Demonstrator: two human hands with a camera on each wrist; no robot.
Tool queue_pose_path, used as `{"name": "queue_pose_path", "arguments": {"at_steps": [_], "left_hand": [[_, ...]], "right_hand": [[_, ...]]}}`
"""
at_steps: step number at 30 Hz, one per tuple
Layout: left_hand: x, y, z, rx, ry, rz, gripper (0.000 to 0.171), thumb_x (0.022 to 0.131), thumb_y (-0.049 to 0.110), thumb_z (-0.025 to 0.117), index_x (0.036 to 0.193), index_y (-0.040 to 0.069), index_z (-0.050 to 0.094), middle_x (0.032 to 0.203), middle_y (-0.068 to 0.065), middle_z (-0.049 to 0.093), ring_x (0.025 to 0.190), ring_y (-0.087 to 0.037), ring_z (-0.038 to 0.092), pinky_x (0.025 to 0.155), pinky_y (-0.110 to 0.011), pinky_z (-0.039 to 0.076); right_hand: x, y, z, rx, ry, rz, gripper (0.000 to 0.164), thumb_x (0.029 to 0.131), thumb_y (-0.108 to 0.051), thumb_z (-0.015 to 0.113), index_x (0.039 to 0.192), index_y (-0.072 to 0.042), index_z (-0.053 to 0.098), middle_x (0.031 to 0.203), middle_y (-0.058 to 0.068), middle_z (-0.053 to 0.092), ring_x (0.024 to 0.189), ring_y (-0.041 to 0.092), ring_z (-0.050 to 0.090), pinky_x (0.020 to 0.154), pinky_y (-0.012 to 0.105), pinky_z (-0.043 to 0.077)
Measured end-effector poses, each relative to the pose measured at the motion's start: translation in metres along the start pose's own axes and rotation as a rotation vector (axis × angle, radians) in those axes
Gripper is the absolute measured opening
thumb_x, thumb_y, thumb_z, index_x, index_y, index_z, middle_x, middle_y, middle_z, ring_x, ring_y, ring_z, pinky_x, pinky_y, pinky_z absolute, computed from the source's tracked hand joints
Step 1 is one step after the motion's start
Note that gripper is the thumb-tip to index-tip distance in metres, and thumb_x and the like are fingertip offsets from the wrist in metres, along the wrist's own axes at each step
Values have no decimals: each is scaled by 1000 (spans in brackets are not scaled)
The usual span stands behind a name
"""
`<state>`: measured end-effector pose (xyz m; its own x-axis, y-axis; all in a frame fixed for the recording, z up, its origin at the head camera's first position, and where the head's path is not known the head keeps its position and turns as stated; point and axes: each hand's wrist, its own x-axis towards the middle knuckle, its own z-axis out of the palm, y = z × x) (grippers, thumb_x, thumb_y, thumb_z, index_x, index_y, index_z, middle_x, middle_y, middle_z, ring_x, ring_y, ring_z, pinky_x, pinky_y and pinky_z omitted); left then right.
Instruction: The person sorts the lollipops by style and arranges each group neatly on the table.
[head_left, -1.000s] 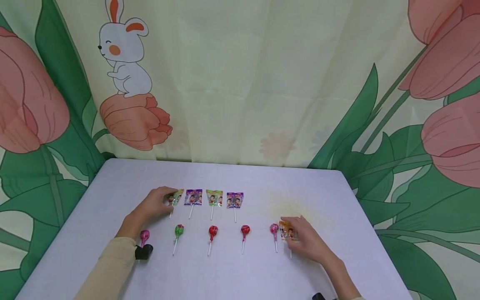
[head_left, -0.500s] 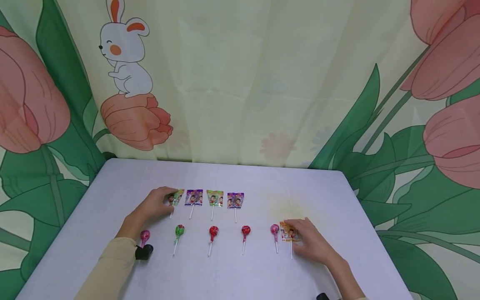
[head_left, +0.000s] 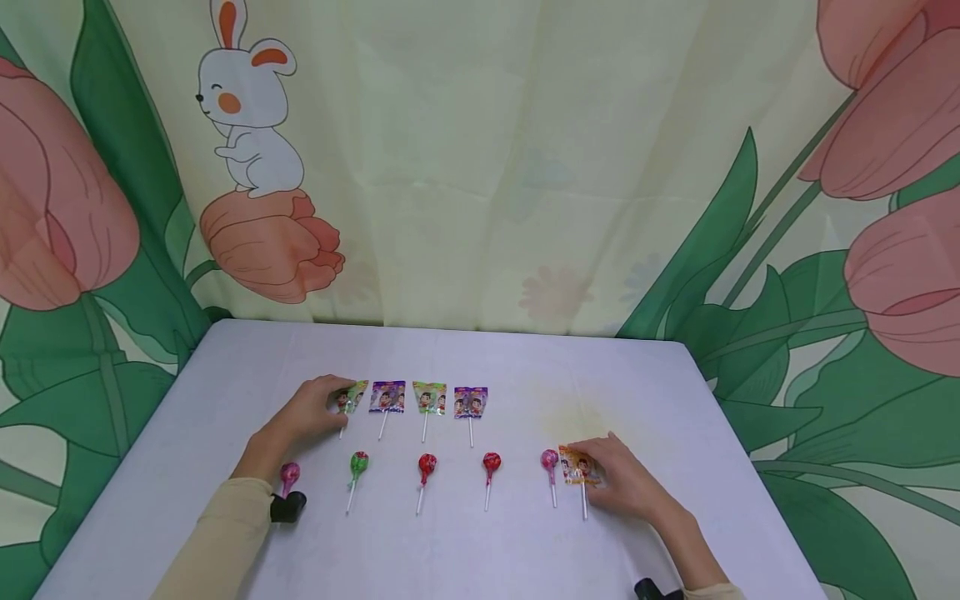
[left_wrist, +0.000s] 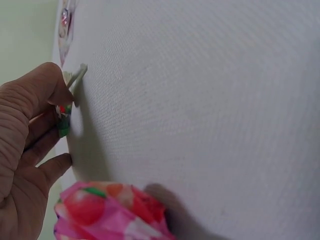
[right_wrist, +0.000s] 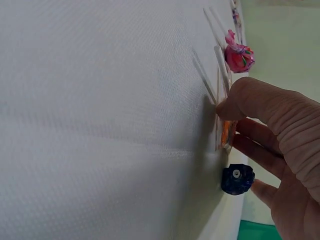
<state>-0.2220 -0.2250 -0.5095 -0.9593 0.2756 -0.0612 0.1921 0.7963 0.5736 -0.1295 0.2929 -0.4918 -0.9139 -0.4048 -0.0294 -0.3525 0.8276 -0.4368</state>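
Note:
My left hand (head_left: 307, 408) is at the left end of the back row, its thumb and fingers pinching a flat green-wrapped lollipop (head_left: 351, 397). In the left wrist view the stick of that lollipop juts out past the thumb. On the right side, my right hand (head_left: 628, 483) pinches the right edge of a flat orange-wrapped lollipop (head_left: 577, 465), whose stick points toward me. A round pink lollipop (head_left: 550, 460) lies just left of it. Beside the lower fingers in the right wrist view is a dark blue round lollipop (right_wrist: 237, 179), hidden by the hand from the head camera.
Back row: two purple-wrapped lollipops (head_left: 387, 397) and another green-wrapped one (head_left: 430, 397). Front row: a round green lollipop (head_left: 359, 462) and two red ones (head_left: 427, 464). A pink one (head_left: 289, 475) lies by my left wrist. A curtain (head_left: 480, 167) hangs behind the white table (head_left: 525, 550).
My right hand has shifted slightly to the right, and more of the orange wrapper and its stick now shows. The left hand has stayed at the green-wrapped lollipop.

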Motion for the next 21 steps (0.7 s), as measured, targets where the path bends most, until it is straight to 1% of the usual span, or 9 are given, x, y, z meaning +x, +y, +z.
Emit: {"name": "queue_pose_path", "arguments": {"at_steps": [5,11,18,21], "left_hand": [[-2,0,0,-7,3,1,63,80,6,80,138,-6,58,134,-25,61,128,-46,54,110,-60,42],[-1,2,0,-12,-3,-27,64,80,7,80,140,-5,57,137,-26,60,131,-46,52,112,-60,41],[0,1,1,-8,-3,-18,65,81,7,80,140,-5,57,138,-26,59,131,-47,51,112,-60,41],[-1,1,0,-4,-2,-13,65,81,7,80,140,-5,57,138,-26,59,131,-47,51,112,-60,41]], "right_hand": [[3,1,0,12,-12,34,61,75,0,83,133,-8,64,128,6,67,129,34,55,123,58,21],[5,1,2,3,16,30,60,76,-2,82,132,-8,64,127,6,67,129,34,55,123,56,23],[5,0,5,3,45,70,57,76,-5,84,129,-10,65,126,7,67,136,42,49,120,63,27],[5,0,7,-2,62,69,55,75,-5,84,127,-10,66,125,6,68,136,42,48,119,64,27]]}}
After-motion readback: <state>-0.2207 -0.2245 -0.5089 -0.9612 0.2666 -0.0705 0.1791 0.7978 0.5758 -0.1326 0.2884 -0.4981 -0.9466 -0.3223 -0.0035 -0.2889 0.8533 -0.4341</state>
